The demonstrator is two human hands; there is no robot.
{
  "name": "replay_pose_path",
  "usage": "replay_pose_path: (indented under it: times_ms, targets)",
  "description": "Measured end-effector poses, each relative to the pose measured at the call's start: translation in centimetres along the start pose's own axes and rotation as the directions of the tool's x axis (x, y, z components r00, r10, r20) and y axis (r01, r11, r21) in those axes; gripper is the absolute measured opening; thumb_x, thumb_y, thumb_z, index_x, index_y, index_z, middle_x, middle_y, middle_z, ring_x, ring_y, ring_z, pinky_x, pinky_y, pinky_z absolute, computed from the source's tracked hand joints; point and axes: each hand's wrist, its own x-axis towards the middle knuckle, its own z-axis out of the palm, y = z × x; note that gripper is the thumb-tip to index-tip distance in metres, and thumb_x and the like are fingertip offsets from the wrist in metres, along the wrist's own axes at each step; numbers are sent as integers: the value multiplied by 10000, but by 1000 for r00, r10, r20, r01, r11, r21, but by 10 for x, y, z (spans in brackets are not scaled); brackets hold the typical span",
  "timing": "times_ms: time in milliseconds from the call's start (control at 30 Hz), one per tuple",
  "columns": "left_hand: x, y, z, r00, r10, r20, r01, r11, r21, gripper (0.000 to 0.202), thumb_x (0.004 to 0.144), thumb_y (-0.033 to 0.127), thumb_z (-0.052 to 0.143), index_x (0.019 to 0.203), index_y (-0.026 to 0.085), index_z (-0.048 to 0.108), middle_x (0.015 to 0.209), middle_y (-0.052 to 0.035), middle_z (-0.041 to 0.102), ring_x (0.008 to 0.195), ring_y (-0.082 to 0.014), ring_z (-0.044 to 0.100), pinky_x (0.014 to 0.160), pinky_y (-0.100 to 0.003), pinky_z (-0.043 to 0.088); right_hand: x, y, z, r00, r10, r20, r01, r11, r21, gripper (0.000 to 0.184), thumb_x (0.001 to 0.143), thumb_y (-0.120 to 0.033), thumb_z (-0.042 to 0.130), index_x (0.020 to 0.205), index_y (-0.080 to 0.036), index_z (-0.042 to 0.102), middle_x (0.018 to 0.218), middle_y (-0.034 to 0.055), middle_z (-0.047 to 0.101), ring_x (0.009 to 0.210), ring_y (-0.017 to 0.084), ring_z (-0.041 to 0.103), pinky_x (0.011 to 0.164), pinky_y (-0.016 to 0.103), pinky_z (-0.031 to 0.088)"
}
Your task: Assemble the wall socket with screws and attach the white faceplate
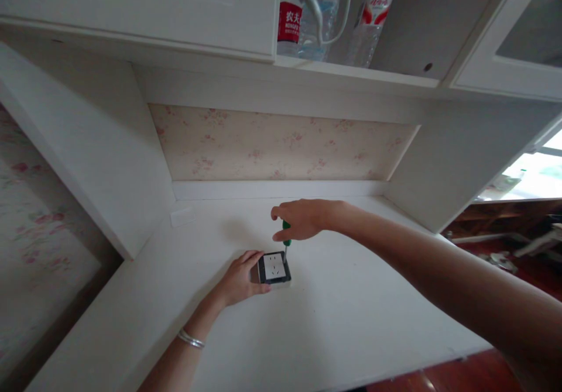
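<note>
A wall socket (274, 267) with a white face and dark frame, set on a pale box, lies on the white desktop. My left hand (243, 279) grips it from the left, fingers at its far edge and thumb at the near edge. In my right hand (302, 217) is a screwdriver (287, 242) with a green handle, held upright from above. Its shaft comes down at the right side of the socket's frame. Whether the tip sits in a screw is too small to tell.
The white desktop (333, 298) spreads around the socket, between two side panels. Overhead is a cabinet (197, 23) whose open shelf holds several plastic bottles (371, 20) and a hanging pale cable (311, 3). Floral wallpaper (281, 143) shows at the back.
</note>
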Motion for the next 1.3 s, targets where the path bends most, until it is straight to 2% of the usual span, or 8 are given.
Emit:
replay_pose_path:
  times_ms: [100, 233, 400, 600, 767, 933, 1133, 1300]
  targets:
    - [0, 0, 0, 1000, -2, -5, 2, 1000, -3, 808, 615, 504, 731, 1317, 266, 410, 1302, -72, 441, 1181, -284, 419, 1010, -397, 345, 0, 0, 0, 994, -108, 15, 107, 994, 35, 466, 764, -456, 592, 1141, -190, 524, 1036, 107, 615, 851, 228, 597, 649, 288, 440]
    - [-1, -1, 1, 1000, -6, -25, 7, 1000, 9, 819, 605, 500, 741, 1317, 269, 409, 1306, -60, 438, 1181, -275, 422, 1008, -380, 352, -1, -1, 1, 995, 93, -34, -96, 991, -93, 481, 842, -555, 431, 1034, -144, 592, 951, 166, 624, 860, 303, 591, 648, 362, 437]
    - [0, 0, 1, 1000, -13, -20, 13, 1000, 8, 806, 608, 493, 741, 1310, 268, 415, 1298, -67, 449, 1174, -281, 429, 1002, -390, 353, -5, -2, -2, 993, -113, 34, 111, 992, 62, 442, 794, -391, 576, 1190, -219, 480, 1071, 95, 593, 844, 216, 596, 650, 283, 437]
    - [0, 1, 1, 1000, 2, -29, -2, 1000, 4, 790, 612, 492, 737, 1301, 262, 427, 1288, -61, 460, 1172, -271, 433, 1005, -378, 355, -9, -8, -5, 989, 145, -32, -148, 979, -138, 544, 805, -617, 450, 1052, -148, 574, 926, 168, 629, 831, 323, 601, 607, 361, 430]
    - [-1, 0, 1, 1000, -12, -11, 12, 1000, 10, 810, 609, 505, 736, 1312, 252, 422, 1308, -77, 441, 1187, -286, 416, 1014, -393, 342, -12, -6, -6, 999, -19, 34, 22, 998, -64, 366, 825, -363, 540, 1166, -235, 501, 1041, 92, 624, 848, 243, 608, 623, 301, 427]
    - [-1, 0, 1, 1000, -14, -20, 14, 1000, 6, 819, 604, 508, 739, 1315, 262, 414, 1309, -63, 439, 1187, -277, 416, 1015, -379, 344, -8, -6, -5, 991, 125, -53, -133, 964, -229, 502, 819, -586, 459, 1006, -140, 596, 913, 170, 640, 839, 327, 604, 632, 376, 435]
    - [-1, 0, 1, 1000, -5, -19, 5, 1000, -4, 812, 617, 509, 732, 1317, 250, 411, 1304, -68, 444, 1178, -268, 426, 1012, -369, 348, -10, -4, -6, 1000, 4, -6, -5, 986, -168, 416, 796, -441, 564, 1145, -221, 514, 983, 110, 641, 833, 273, 617, 619, 327, 441]
    - [-1, 0, 1, 1000, -13, -16, 13, 1000, -4, 811, 609, 508, 739, 1312, 262, 418, 1309, -72, 441, 1186, -277, 420, 1015, -382, 340, -7, -6, -4, 988, 145, -59, -156, 952, -262, 539, 819, -603, 431, 972, -127, 632, 905, 190, 639, 875, 336, 602, 674, 398, 443]
